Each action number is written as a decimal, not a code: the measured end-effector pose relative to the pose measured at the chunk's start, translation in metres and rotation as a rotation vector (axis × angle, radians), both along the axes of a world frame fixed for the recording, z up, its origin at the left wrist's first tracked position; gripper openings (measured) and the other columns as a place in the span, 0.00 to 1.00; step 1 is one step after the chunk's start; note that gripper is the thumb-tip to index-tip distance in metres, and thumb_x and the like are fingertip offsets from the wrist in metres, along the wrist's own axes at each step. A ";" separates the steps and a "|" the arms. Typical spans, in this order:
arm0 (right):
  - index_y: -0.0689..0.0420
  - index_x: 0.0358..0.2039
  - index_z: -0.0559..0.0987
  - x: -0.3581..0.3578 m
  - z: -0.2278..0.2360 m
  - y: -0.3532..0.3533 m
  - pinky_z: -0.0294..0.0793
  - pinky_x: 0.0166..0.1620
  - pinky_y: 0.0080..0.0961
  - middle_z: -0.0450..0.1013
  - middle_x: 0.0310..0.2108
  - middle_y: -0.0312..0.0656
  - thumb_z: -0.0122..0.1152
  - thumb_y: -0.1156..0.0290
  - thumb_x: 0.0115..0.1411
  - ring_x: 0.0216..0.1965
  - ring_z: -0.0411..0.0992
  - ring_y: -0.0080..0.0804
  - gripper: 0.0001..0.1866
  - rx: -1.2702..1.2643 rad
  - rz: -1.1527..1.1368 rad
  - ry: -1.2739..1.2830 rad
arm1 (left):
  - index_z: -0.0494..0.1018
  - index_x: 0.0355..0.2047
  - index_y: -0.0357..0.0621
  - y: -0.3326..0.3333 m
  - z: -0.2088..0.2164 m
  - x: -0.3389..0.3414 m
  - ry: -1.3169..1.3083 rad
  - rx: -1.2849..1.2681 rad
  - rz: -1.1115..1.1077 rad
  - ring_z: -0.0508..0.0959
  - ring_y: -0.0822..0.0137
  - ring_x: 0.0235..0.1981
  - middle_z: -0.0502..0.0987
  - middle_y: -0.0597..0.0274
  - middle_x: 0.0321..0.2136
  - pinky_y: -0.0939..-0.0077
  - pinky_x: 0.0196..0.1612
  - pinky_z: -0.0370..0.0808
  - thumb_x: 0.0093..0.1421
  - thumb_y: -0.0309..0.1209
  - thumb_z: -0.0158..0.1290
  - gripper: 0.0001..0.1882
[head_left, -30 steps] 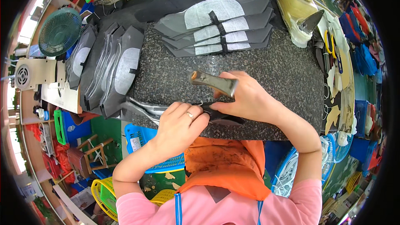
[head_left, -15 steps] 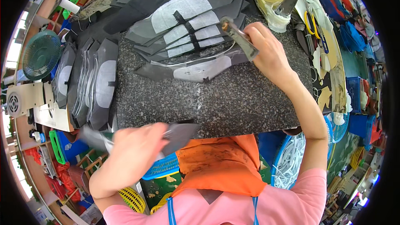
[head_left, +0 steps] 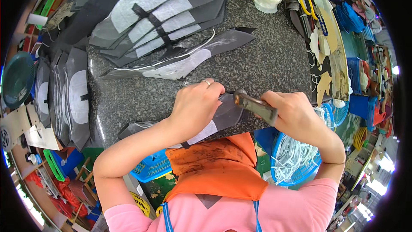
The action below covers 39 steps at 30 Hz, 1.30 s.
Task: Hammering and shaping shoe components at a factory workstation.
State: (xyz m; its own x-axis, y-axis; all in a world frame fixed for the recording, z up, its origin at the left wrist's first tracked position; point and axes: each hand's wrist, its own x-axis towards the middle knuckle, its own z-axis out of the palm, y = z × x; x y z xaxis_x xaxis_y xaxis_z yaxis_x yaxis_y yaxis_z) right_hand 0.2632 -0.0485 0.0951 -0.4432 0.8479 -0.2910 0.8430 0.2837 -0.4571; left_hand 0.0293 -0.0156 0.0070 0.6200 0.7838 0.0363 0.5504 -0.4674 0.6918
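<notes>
Holding one hammer (head_left: 260, 109), touching one grey panel (head_left: 228, 112).

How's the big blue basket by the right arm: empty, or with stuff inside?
Not empty: a tangle of white strips lies inside the blue basket, showing through its open top. I cannot tell how deep it goes.

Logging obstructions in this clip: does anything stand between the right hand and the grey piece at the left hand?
Yes: the hammer, held in the right hand, has its head between that hand and the right end of the grey piece. Nothing else visible does; the left hand is farther left.
</notes>
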 end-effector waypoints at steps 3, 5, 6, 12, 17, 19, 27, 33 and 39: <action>0.57 0.33 0.70 0.007 -0.016 0.000 0.71 0.27 0.42 0.70 0.17 0.47 0.59 0.61 0.59 0.24 0.72 0.51 0.13 -0.053 -0.070 -0.022 | 0.76 0.34 0.42 -0.001 -0.008 -0.004 -0.105 0.043 -0.008 0.77 0.56 0.29 0.76 0.59 0.31 0.64 0.30 0.74 0.50 0.25 0.59 0.10; 0.56 0.32 0.69 0.010 -0.019 0.002 0.70 0.25 0.43 0.70 0.16 0.47 0.59 0.60 0.60 0.22 0.72 0.52 0.13 -0.038 -0.069 0.011 | 0.76 0.35 0.43 -0.006 -0.008 -0.006 -0.023 0.207 -0.072 0.77 0.58 0.28 0.75 0.61 0.30 0.66 0.29 0.73 0.49 0.25 0.59 0.11; 0.57 0.31 0.69 0.011 -0.016 0.006 0.70 0.25 0.44 0.69 0.16 0.47 0.59 0.61 0.60 0.23 0.72 0.51 0.13 -0.053 -0.049 0.025 | 0.77 0.35 0.44 -0.008 -0.007 -0.006 0.056 0.379 -0.133 0.76 0.60 0.27 0.75 0.62 0.30 0.69 0.28 0.73 0.48 0.24 0.58 0.12; 0.58 0.30 0.69 -0.004 -0.019 0.013 0.71 0.25 0.44 0.68 0.14 0.47 0.59 0.64 0.57 0.22 0.72 0.51 0.11 -0.016 -0.021 0.028 | 0.75 0.33 0.40 -0.014 -0.005 -0.005 0.117 0.594 -0.213 0.74 0.63 0.25 0.72 0.63 0.26 0.70 0.27 0.71 0.47 0.26 0.54 0.11; 0.58 0.30 0.68 -0.002 -0.031 0.003 0.71 0.24 0.44 0.69 0.14 0.46 0.58 0.66 0.55 0.20 0.72 0.50 0.11 0.009 0.023 0.014 | 0.77 0.34 0.39 -0.012 0.003 -0.020 -0.040 -0.093 0.049 0.76 0.63 0.26 0.74 0.61 0.27 0.68 0.27 0.72 0.47 0.23 0.56 0.12; 0.58 0.30 0.68 -0.005 -0.032 -0.002 0.71 0.24 0.44 0.69 0.14 0.46 0.58 0.66 0.55 0.20 0.72 0.50 0.11 0.039 -0.002 0.054 | 0.77 0.34 0.40 -0.021 -0.006 -0.022 0.007 0.375 -0.093 0.75 0.62 0.26 0.74 0.61 0.27 0.68 0.27 0.72 0.47 0.23 0.56 0.12; 0.58 0.29 0.67 -0.024 -0.028 0.003 0.71 0.24 0.43 0.70 0.16 0.46 0.58 0.66 0.55 0.21 0.73 0.49 0.11 -0.003 0.077 -0.050 | 0.78 0.33 0.42 -0.031 -0.008 -0.040 -0.086 -0.004 0.070 0.76 0.59 0.29 0.74 0.60 0.29 0.66 0.28 0.71 0.46 0.22 0.57 0.11; 0.58 0.31 0.69 -0.031 -0.029 -0.001 0.71 0.24 0.44 0.69 0.15 0.46 0.58 0.63 0.57 0.21 0.73 0.50 0.12 0.080 -0.017 0.240 | 0.76 0.29 0.42 -0.036 0.001 -0.034 0.098 0.438 -0.065 0.76 0.57 0.28 0.74 0.59 0.28 0.67 0.27 0.71 0.51 0.25 0.58 0.04; 0.57 0.34 0.74 -0.004 -0.013 0.001 0.67 0.25 0.33 0.68 0.18 0.48 0.62 0.71 0.58 0.21 0.69 0.51 0.07 -0.003 -0.228 0.053 | 0.71 0.26 0.43 -0.010 -0.006 -0.003 0.082 0.151 0.147 0.77 0.55 0.26 0.75 0.58 0.26 0.63 0.27 0.72 0.52 0.31 0.60 0.09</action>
State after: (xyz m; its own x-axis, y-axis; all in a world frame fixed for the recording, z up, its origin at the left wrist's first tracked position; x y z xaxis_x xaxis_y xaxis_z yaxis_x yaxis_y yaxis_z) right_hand 0.2593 -0.0475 0.0819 -0.2551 0.9270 -0.2749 0.8600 0.0876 -0.5028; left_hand 0.0264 -0.0254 0.0010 0.5053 0.8554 0.1140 0.6715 -0.4728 0.5706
